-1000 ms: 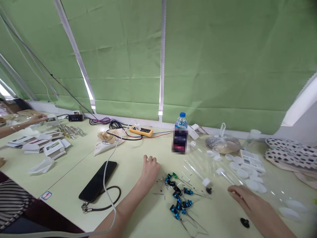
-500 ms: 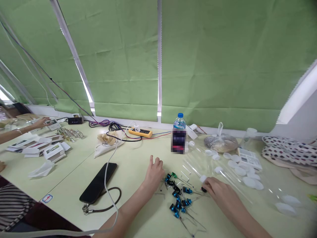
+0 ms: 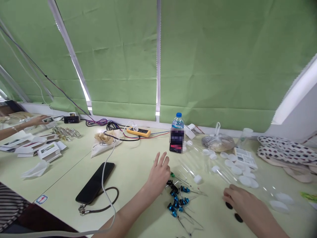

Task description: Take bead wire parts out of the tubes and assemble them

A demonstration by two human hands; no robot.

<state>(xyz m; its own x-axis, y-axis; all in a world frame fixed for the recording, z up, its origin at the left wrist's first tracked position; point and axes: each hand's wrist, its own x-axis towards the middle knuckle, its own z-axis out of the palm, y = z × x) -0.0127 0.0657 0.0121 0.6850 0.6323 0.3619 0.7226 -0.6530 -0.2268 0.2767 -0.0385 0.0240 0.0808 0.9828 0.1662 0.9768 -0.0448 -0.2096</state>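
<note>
My left hand is raised at the left edge of a pile of small blue and black pieces with thin metal rods. Its fingers are spread, and nothing shows in them. A green piece lies at the top of the pile. On the right, my right hand is low over the table, fingers curled together at a small black disc. A second black disc lies just below that hand. Beyond it are clear tubes, one with a white cap.
Loose white caps, a tied plastic bag and a water bottle stand behind. A phone with a strap and a white cable lie left. Another person's hand is at white boxes far left.
My right hand has moved right and toward me, away from the capped tube, and two black discs now show by it. My left hand has shifted slightly right, over the pile's edge.
</note>
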